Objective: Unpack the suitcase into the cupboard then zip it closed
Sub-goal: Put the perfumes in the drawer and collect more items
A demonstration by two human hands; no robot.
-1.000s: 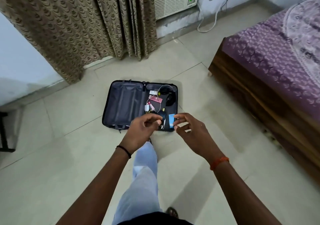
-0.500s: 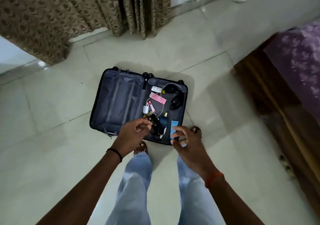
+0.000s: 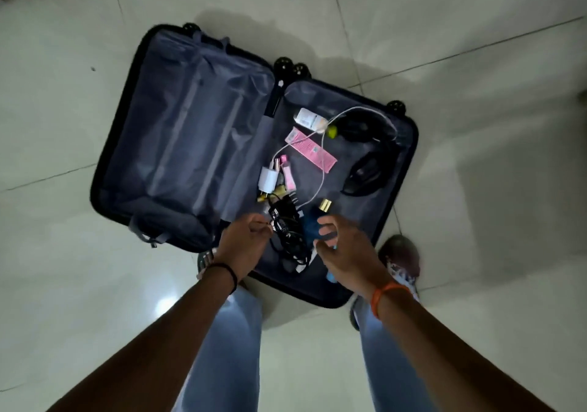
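Our suitcase (image 3: 197, 144) lies open flat on the floor (image 3: 476, 62), small things in its right half. Our left hand (image 3: 244, 246) pinches a black cord (image 3: 287, 237). Our right hand (image 3: 346, 252) curls over a blue thing (image 3: 309, 230); we cannot tell if it holds it.

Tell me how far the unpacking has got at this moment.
Done: the suitcase lies open, its left half bare. In hand: left hand and right hand reach over the black cable bundle, holding nothing clearly. Left: pink box, white charger, headphones, then zipping.
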